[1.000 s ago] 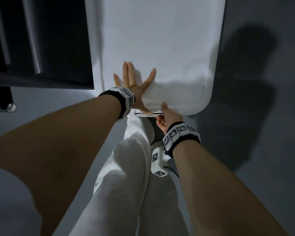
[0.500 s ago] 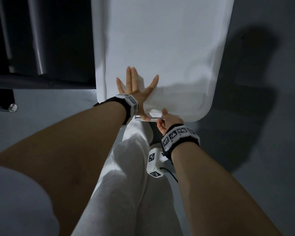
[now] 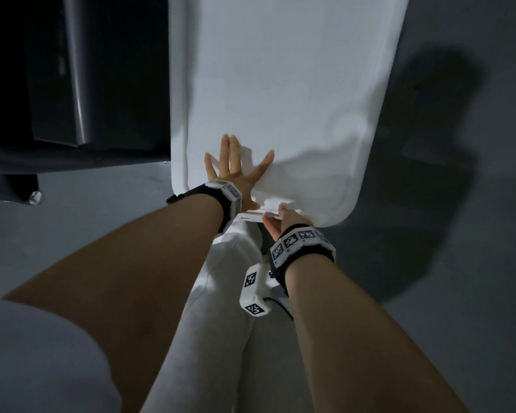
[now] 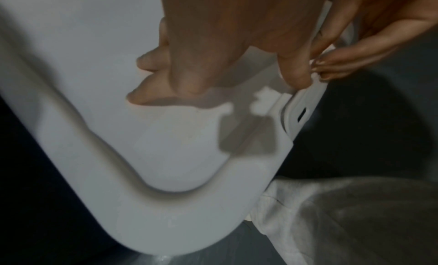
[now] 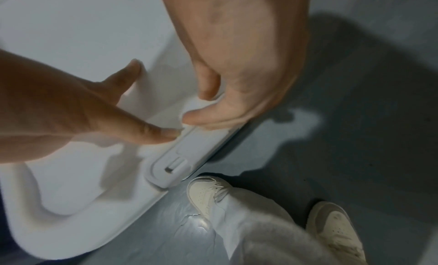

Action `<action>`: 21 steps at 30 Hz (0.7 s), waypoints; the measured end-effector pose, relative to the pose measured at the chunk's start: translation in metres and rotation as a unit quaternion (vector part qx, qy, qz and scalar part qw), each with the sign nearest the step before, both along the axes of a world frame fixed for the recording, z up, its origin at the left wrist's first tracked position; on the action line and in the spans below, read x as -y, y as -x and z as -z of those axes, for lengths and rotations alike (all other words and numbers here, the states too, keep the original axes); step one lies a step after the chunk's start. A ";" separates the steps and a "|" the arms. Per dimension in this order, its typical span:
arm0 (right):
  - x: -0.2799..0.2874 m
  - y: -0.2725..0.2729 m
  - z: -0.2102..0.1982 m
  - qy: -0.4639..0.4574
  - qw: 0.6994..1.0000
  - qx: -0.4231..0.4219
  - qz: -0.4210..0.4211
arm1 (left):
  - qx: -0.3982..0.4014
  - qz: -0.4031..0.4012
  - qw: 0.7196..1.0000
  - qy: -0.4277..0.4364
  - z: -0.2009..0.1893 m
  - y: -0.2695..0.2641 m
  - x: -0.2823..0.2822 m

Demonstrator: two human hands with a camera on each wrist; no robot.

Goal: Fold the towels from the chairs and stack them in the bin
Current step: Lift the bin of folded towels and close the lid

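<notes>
While the white bin lid (image 3: 280,84) is shut, no towels show anywhere, so folding and stacking look wholly undone. The left hand (image 3: 233,171) presses flat, fingers spread, on the lid; the right hand's (image 3: 283,222) grip pinches the latch (image 5: 189,149).

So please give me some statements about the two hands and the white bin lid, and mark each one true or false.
1. The left hand lies flat with spread fingers on the white lid. True.
2. The right hand is at the latch on the lid's near edge. True.
3. The right hand holds a folded towel. False: no towel is visible; its fingers curl at the latch.
4. The lid is black. False: it is white.
5. The person wears white trousers and pale shoes. True.
6. The left hand is clenched in a fist. False: its fingers are straight.
</notes>
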State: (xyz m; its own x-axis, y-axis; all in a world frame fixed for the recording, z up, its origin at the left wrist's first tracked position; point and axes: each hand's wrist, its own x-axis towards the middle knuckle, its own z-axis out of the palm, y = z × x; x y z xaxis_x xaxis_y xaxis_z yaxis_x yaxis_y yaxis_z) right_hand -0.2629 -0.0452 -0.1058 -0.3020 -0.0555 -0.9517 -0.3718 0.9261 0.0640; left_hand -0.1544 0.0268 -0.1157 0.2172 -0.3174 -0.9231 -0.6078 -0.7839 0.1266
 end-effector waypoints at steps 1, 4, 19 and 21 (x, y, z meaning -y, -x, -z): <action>0.004 -0.004 -0.003 0.022 0.999 -0.037 0.030 | -0.001 -0.007 1.000 0.003 -0.002 0.000 0.000; 0.009 -0.023 -0.015 0.028 0.998 -0.014 -0.046 | 0.014 -0.008 0.999 0.032 -0.009 -0.009 0.004; 0.120 -0.210 -0.039 0.166 0.900 0.093 -0.393 | 0.087 -0.101 0.990 0.048 -0.025 -0.116 0.068; 0.139 -0.237 -0.045 0.188 0.874 0.107 -0.434 | 0.103 -0.113 0.987 0.045 -0.025 -0.134 0.083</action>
